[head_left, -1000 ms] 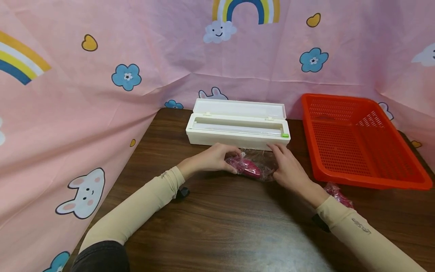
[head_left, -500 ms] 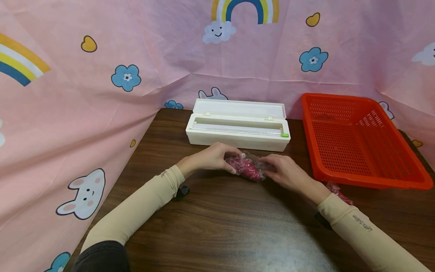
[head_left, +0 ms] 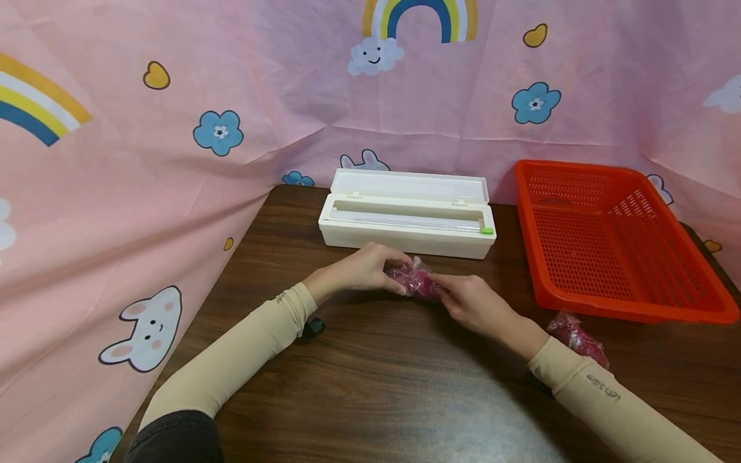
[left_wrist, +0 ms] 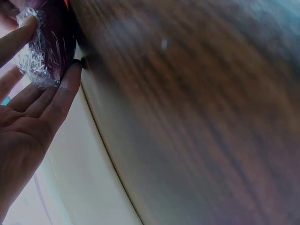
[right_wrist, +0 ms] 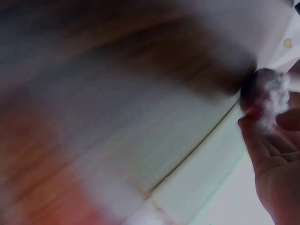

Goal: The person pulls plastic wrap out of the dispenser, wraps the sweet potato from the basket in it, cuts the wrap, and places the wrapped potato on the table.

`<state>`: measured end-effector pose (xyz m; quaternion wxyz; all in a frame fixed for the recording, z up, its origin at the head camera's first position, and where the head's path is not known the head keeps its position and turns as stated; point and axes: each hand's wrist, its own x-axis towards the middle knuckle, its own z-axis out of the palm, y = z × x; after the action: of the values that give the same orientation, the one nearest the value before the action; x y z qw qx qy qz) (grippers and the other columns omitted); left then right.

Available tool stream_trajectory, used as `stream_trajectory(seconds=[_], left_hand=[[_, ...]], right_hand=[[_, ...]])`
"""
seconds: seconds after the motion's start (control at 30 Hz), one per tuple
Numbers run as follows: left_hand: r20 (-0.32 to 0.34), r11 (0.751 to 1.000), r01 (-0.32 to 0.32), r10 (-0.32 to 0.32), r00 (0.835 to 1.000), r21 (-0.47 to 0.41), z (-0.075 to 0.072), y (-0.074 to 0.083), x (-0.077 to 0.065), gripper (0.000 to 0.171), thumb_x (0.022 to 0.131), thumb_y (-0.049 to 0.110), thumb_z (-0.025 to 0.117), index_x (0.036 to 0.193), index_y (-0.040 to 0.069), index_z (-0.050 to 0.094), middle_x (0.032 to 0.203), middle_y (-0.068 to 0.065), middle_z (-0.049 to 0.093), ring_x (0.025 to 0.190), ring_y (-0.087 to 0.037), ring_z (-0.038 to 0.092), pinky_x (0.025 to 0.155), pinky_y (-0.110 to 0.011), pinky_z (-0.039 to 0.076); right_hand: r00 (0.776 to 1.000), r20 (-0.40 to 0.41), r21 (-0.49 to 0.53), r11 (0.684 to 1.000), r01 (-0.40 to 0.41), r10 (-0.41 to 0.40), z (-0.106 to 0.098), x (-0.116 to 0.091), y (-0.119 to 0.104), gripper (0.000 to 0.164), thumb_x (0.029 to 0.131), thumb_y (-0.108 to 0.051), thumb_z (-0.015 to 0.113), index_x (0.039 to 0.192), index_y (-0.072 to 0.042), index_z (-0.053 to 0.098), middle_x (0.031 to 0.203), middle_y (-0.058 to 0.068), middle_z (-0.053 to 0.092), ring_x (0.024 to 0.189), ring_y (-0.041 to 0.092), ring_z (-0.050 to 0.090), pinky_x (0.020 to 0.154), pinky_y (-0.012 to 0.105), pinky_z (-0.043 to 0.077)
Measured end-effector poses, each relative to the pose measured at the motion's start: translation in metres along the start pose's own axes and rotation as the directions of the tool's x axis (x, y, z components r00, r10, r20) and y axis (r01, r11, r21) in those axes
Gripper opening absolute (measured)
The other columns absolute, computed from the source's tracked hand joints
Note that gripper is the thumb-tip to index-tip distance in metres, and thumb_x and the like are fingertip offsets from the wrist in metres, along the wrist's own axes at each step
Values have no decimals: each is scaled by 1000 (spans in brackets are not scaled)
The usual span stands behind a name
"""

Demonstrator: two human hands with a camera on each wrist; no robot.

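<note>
An oblong, deep-pink item [head_left: 422, 287] wrapped in crinkled cling film lies on the wooden table just in front of a white film box. My left hand [head_left: 366, 268] grips its left end, thumb on the near side and fingers on the far side. At the other end my right hand [head_left: 476, 302] pinches the film in against the item. In the left wrist view the gathered film [left_wrist: 40, 61] bunches between the fingers and the item looks dark purple. The right wrist view shows the film-wrapped end [right_wrist: 265, 96] at the fingertips, blurred.
Behind the hands stands the white cling film box [head_left: 405, 241], lid raised, a roll [head_left: 405, 220] and a green slider [head_left: 487, 231] in it. A red plastic basket [head_left: 631, 312] is at the right. A second film-wrapped pink item [head_left: 581, 341] lies beside my right forearm.
My right hand has moved left and toward me, folding the loose film from the right end onto the item. My left hand has kept its hold in place.
</note>
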<state>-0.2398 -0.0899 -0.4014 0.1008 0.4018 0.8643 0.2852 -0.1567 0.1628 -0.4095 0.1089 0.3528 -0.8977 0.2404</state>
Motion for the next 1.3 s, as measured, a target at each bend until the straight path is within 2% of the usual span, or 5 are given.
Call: stream_trajectory(seconds=[0.13, 0.4, 0.7, 0.93, 1.3], left_hand=[[-5, 1000, 2, -2, 1000, 5, 0, 1, -1, 49, 79, 33, 89, 123, 16, 73, 116, 2, 75, 100, -10, 65, 90, -30, 54], [-13, 1000, -8, 9, 1000, 8, -1, 5, -3, 46, 80, 32, 88, 120, 15, 73, 112, 4, 76, 100, -7, 66, 91, -30, 54], [-14, 1000, 5, -5, 1000, 28, -2, 10, -3, 42, 78, 30, 90, 114, 14, 75, 109, 0, 76, 97, -10, 67, 88, -30, 55], [-22, 999, -4, 5, 1000, 35, 0, 9, -5, 43, 78, 30, 90, 114, 14, 74, 109, 0, 76, 97, -10, 67, 87, -31, 55], [-8, 995, 17, -17, 1000, 93, 1, 14, -7, 48, 83, 32, 86, 125, 15, 71, 118, -1, 74, 102, -12, 66, 91, -32, 54]], right_hand=[[999, 14, -94, 994, 51, -50, 5, -1, -12, 55, 91, -6, 72, 141, 6, 53, 124, 25, 70, 99, 32, 75, 80, 43, 61], [999, -51, -157, 988, 3, -11, 10, 3, -21, 96, 84, -14, 84, 161, -12, 26, 103, 13, 71, 70, 22, 69, 63, 39, 58], [1000, 14, -321, 947, 22, -19, 12, 11, -23, 60, 83, -20, 85, 131, 4, 60, 116, 18, 65, 80, 27, 71, 65, 41, 60], [999, 45, -308, 951, 24, -11, 13, 12, -22, 59, 82, -15, 86, 130, 7, 59, 126, 22, 65, 87, 30, 73, 72, 42, 61], [1000, 19, -264, 964, 21, -16, 12, 11, -19, 44, 83, -11, 83, 119, 6, 64, 111, 19, 74, 76, 29, 74, 64, 41, 60]])
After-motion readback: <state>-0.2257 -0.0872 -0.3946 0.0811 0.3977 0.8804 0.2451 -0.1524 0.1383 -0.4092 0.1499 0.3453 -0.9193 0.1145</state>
